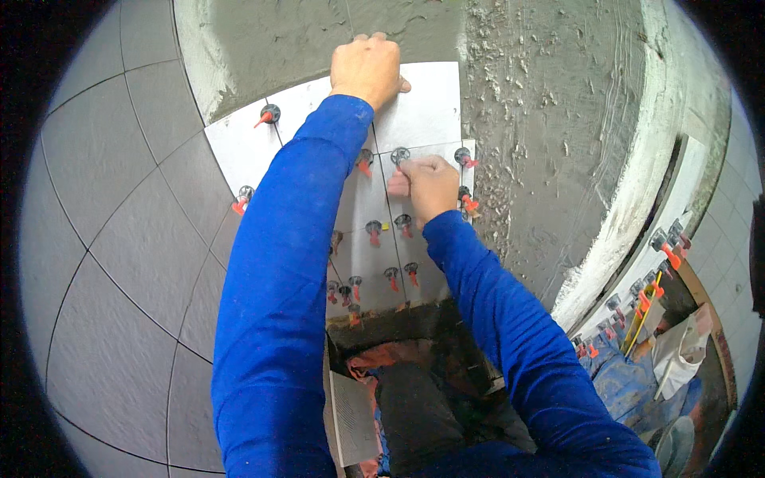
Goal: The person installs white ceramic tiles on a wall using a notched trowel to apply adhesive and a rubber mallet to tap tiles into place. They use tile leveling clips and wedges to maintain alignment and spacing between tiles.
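My left hand [365, 70] is closed over the upper edge of a white tile [426, 103], its thumb sticking out to the right; the fingertips are partly hidden. Lower and to the right, my right hand [429, 185], slightly blurred, pinches a tile leveling spacer [400, 155] with a round black top, at the joint below that tile. More spacers with black discs and red handles sit along the joints, among them one [269, 115] left of my left arm and another [464, 157] just right of my right hand. Lower tiles [362, 195] look greyer.
Ridged grey mortar [518, 159] spreads to the right, and smoother mortar [279, 32] lies beyond the white tiles. Large dark grey tiles [135, 231] cover the left. A pale ledge [637, 247] at the right carries more spacers, beside a blue cloth [610, 378] and a whitish bag [681, 346].
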Demonstrator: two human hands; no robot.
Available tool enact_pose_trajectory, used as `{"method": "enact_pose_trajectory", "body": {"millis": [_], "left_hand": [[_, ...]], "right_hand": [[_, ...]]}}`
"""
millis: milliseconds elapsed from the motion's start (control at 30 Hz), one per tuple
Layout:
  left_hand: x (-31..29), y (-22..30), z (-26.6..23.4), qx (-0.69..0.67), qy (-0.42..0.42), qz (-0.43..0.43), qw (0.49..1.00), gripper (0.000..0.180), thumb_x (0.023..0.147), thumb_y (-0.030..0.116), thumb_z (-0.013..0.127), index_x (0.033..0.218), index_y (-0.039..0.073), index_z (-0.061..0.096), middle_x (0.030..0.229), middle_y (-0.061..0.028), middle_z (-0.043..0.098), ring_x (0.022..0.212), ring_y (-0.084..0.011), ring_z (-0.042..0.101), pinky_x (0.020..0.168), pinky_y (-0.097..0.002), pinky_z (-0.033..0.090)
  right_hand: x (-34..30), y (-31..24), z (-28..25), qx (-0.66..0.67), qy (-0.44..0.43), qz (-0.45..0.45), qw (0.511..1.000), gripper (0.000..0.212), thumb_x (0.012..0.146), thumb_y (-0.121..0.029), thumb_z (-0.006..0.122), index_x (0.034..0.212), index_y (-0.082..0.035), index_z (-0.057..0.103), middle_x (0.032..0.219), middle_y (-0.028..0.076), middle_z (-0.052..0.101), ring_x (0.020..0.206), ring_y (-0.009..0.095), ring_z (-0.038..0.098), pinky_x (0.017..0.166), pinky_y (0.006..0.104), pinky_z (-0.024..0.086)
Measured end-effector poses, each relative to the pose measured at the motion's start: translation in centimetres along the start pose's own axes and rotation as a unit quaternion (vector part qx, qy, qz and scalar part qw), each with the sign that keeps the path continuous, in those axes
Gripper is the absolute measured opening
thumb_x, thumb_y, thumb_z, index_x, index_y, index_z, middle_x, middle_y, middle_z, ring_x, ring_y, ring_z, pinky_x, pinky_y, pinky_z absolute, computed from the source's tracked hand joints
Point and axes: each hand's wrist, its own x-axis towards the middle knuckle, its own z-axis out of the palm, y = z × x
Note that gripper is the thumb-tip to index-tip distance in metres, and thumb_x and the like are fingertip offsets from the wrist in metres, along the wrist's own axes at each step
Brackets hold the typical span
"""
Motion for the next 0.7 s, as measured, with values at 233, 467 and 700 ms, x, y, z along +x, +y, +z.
{"method": "enact_pose_trajectory", "body": {"millis": [233, 467, 700], "left_hand": [[0.3, 0.2, -0.4, 0.012, -0.024, -0.01, 1.0, 0.051, 0.074, 0.044, 0.088, 0.107, 0.007, 0.079, 0.116, -0.0083, 0.073, 0.114, -0.0276, 0.069, 0.088, -0.043, 0.06], [0.6, 0.6, -0.1, 0.042, -0.016, -0.015, 0.999, 0.048, 0.076, 0.041, 0.087, 0.111, 0.01, 0.078, 0.118, -0.0096, 0.072, 0.115, -0.0268, 0.069, 0.09, -0.0438, 0.06], [-6.4, 3.1, -2.2, -0.225, 0.195, -0.178, 0.938, 0.037, 0.087, 0.039, 0.076, 0.09, 0.003, 0.07, 0.097, -0.019, 0.071, 0.09, -0.0401, 0.068, 0.077, -0.0504, 0.053]], "right_hand": [[1.6, -2.1, 0.3, -0.024, -0.027, 0.023, 0.999, 0.015, 0.093, -0.001, 0.067, 0.101, 0.011, 0.062, 0.085, 0.018, 0.072, 0.07, 0.023, 0.073, 0.064, 0.0333, 0.064], [1.4, -0.6, -0.1, -0.108, -0.04, -0.095, 0.989, 0.016, 0.092, -0.004, 0.068, 0.1, 0.009, 0.064, 0.086, 0.02, 0.074, 0.069, 0.026, 0.075, 0.063, 0.0361, 0.063], [1.6, -1.8, -1.4, -0.532, -0.026, -0.309, 0.788, 0.028, 0.088, -0.031, 0.076, 0.094, -0.004, 0.07, 0.092, 0.02, 0.075, 0.085, 0.04, 0.073, 0.08, 0.0492, 0.057]]}}
